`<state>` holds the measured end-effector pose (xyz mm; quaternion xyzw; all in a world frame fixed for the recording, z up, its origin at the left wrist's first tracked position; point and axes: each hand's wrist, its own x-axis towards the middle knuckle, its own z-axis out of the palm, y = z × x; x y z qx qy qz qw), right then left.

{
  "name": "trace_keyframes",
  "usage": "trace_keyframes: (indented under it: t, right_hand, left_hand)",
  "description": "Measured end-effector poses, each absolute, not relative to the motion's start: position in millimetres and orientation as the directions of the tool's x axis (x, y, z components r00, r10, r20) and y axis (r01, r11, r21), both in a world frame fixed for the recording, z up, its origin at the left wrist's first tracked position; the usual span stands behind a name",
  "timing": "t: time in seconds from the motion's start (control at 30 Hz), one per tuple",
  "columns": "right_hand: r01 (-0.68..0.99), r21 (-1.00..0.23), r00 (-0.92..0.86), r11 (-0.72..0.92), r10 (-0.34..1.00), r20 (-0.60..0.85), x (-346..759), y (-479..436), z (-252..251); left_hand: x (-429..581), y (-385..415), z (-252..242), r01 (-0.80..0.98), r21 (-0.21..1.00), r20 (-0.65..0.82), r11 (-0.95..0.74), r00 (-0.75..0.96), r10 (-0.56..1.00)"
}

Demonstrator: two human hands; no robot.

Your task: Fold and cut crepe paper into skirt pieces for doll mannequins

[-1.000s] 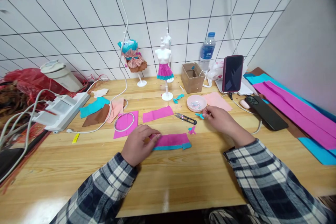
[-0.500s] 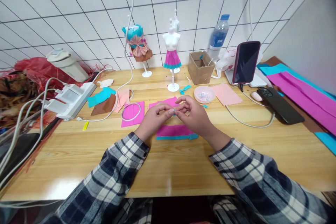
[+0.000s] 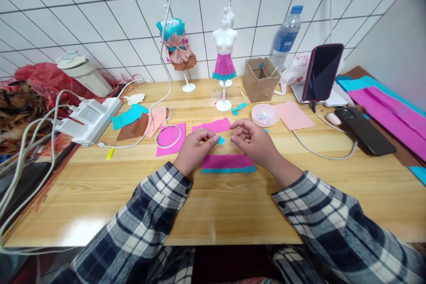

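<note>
My left hand (image 3: 200, 147) is closed, thumb against forefinger, on a small turquoise crepe paper scrap (image 3: 221, 140). To its right, my right hand (image 3: 254, 143) hovers with loosely curled fingers; a gap shows between thumb and forefinger and I see nothing in it. Below both hands lies a magenta strip (image 3: 229, 161) edged in turquoise, flat on the table. Just behind them is a plain magenta paper piece (image 3: 214, 125). A white mini dress form (image 3: 225, 42) in a magenta skirt with turquoise hem (image 3: 224, 66) stands farther back.
A pink dish of beads (image 3: 265, 115) sits right of my hands, near a cardboard box (image 3: 261, 80). Another dressed form (image 3: 178, 46) stands left. Cables cross the table by a power strip (image 3: 96, 120). Phones (image 3: 322, 73) and paper strips (image 3: 389, 115) lie right.
My hands have drawn apart; the right one has moved away from the turquoise scrap, which stays in my left fingers. The camera view has shifted slightly.
</note>
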<state>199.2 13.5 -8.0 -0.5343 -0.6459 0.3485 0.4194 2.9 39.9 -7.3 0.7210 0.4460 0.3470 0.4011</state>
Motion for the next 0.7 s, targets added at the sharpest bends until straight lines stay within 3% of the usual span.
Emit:
trace_keyframes:
  t: [0.13, 0.23, 0.33, 0.43, 0.7]
  right_hand:
    - [0.723, -0.643, -0.089, 0.254, 0.957, 0.277, 228.1, 16.1, -7.8]
    - [0.801, -0.535, -0.128, 0.267, 0.951, 0.282, 239.4, 15.6, -6.3]
    - [0.642, -0.727, -0.13, 0.241, 0.97, 0.207, 229.0, 9.8, -2.5]
    - [0.404, -0.91, -0.186, 0.091, 0.982, 0.016, 208.2, 1.8, -0.3]
    - [0.114, -0.988, -0.216, -0.108, 0.968, -0.131, 194.4, 1.2, -11.6]
  left_hand:
    - [4.3, 34.1, -6.6, 0.302, 0.935, 0.067, -0.188, 0.369, 0.927]
    - [7.2, 28.1, -4.3, 0.243, 0.964, 0.007, -0.108, 0.385, 0.923]
    - [10.4, 22.5, -0.9, 0.239, 0.968, -0.028, -0.073, 0.394, 0.919]
    - [12.7, 18.5, 1.9, 0.284, 0.954, -0.037, -0.094, 0.424, 0.905]
    - [12.9, 16.5, 1.4, 0.369, 0.9, 0.018, -0.233, 0.502, 0.864]
